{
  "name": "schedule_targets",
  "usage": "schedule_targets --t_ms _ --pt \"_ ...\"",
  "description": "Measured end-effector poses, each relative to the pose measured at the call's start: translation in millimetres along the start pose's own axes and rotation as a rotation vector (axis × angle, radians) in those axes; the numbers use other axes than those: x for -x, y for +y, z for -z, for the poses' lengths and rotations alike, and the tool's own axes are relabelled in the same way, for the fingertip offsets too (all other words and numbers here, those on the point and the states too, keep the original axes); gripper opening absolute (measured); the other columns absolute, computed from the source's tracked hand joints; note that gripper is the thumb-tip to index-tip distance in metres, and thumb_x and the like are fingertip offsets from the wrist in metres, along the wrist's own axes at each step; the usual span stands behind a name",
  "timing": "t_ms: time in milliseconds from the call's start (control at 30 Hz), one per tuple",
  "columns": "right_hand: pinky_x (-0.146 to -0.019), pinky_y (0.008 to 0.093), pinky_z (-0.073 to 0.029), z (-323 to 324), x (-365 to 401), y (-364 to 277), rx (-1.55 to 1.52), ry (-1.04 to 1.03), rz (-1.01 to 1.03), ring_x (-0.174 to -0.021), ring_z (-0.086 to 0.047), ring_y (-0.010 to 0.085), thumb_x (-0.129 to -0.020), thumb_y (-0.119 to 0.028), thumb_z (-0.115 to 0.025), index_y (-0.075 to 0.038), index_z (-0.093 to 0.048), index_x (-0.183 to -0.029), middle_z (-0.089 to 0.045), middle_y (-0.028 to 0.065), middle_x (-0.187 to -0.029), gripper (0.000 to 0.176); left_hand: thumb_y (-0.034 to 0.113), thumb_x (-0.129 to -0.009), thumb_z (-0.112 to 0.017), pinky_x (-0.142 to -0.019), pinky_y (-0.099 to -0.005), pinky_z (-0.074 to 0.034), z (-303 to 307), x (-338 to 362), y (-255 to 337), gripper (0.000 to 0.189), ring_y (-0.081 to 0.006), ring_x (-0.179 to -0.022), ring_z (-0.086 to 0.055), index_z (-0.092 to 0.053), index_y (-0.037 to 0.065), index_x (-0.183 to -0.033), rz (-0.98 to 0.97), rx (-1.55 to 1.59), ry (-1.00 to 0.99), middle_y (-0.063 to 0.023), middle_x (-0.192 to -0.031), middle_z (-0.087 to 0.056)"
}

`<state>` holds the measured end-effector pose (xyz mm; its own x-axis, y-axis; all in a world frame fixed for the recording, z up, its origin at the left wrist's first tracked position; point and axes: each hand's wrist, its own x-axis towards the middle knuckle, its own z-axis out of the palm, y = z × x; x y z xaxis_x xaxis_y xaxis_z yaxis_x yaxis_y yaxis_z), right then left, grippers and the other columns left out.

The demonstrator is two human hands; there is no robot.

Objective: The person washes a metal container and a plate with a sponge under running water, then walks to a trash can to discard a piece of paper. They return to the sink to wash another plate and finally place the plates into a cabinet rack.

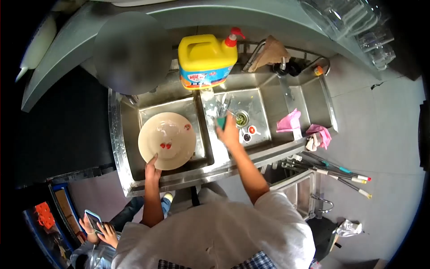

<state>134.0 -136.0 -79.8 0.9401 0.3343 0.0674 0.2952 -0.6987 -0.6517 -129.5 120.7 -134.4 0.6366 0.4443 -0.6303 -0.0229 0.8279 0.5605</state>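
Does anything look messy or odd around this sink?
Somewhat. Greenish matter, perhaps food scraps, sits in the drain of the middle basin, like uncleared leftovers. A pink cloth lies askew over the divider to its right. The plate in the left hand shows no visible crack.

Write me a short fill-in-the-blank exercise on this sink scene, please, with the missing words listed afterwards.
1. The round, glossy cream plate is held by the person's ____ hand.
2. The person's right hand holds a small ____ scrubbing pad.
3. The big yellow plastic jug has a ____ pump top.
Missing words: left; green; red.
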Motion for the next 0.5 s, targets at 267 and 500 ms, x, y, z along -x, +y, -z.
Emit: schedule_targets --t_ms 267,500 --pt "-0.052 0.0386 -0.048 140.7 -191.8 -79.0 -1.768 -0.333 -0.311 -0.066 -0.057 0.0221 -0.083 -0.035 -0.061 -0.008 -0.051 -0.092 -0.057 0.0098 -0.080 0.030 0.008 -0.088 -0.058 -0.097 -0.0461 -0.043 -0.7 25.4 -16.3 0.050 -0.0318 -0.115 -0.052 -0.040 0.001 -0.134 0.020 0.159 0.028 -0.0156 -0.127 -0.052" --pt "-0.060 0.0393 -0.047 130.1 -259.5 -130.6 -1.898 -0.307 -0.450 -0.067 -0.054 0.0237 -0.085 -0.021 -0.061 -0.006 -0.056 -0.084 -0.054 0.0079 -0.069 0.016 0.008 -0.086 -0.060 -0.097 -0.0462 -0.043 -2.4 37.5 -14.0 0.052 -0.0323 -0.114 -0.053 -0.040 0.001 -0.133 -0.013 0.177 0.007 -0.0164 -0.126 -0.053"
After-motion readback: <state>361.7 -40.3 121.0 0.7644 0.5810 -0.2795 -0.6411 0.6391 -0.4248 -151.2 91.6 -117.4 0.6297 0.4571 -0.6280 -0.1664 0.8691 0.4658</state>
